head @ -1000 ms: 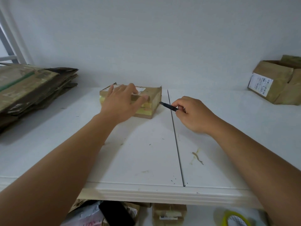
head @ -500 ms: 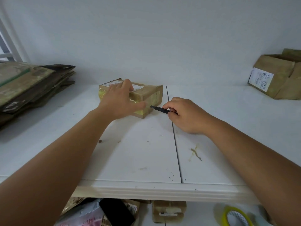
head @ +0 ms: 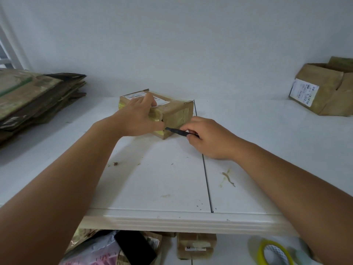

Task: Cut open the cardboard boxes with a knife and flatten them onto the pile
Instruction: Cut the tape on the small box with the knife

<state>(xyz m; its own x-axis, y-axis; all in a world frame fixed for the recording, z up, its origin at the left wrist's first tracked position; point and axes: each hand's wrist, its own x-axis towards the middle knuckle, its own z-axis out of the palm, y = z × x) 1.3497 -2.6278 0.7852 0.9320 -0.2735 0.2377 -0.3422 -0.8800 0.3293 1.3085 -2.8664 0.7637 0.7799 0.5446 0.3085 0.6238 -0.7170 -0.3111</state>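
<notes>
The left hand [head: 138,119] lies over the taped cardboard box [head: 172,113] on the white counter [head: 162,178], fingers wrapped round its near edge. Just beside them, the right hand [head: 208,139] pinches a black knife [head: 178,132], tip touching the box's corner.

Flattened pile [head: 36,96] far left, taped box [head: 172,111] centre, opened box [head: 324,88] far right
</notes>
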